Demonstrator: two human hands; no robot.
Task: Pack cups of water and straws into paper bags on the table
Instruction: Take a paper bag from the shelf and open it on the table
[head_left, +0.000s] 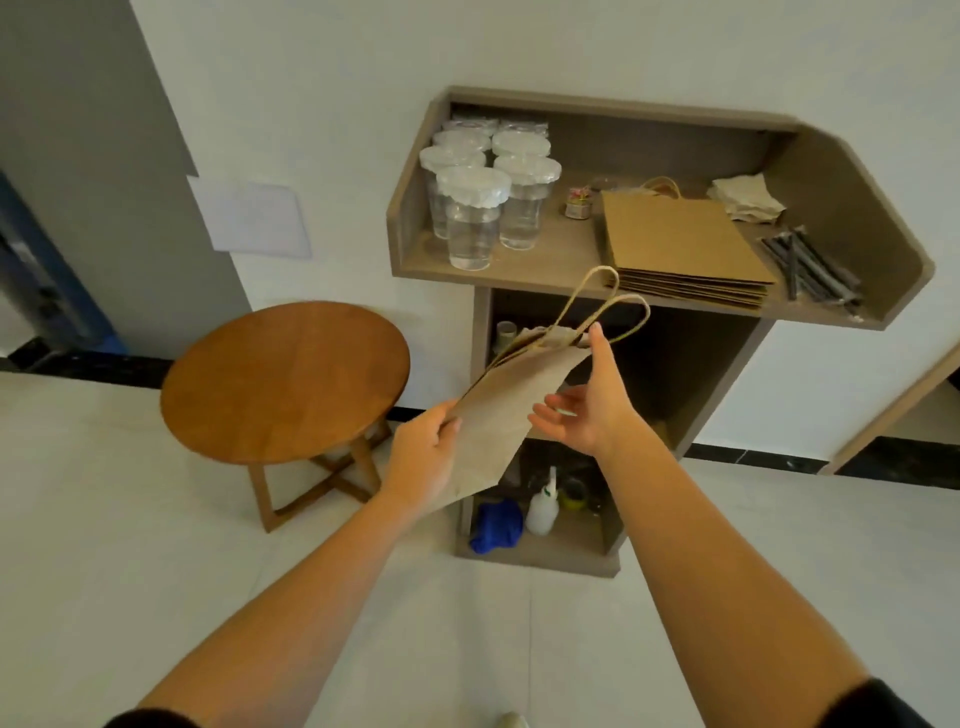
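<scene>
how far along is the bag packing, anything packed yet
Nothing looks packed yet. The covered cups of water stand grouped on the shelf, the wrapped straws lie at its right end, and the stack of flat bags waits between them. In hand: one flat paper bag, gripped by the left hand with the right hand at its top. Left: opening it, loading a cup and a straw.

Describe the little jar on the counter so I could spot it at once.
Start at the grey counter against the wall. Between the lidded cups of water and the stack of flat paper bags stands the small jar. It is far shorter than the cups, with pinkish decoration on top.
</scene>
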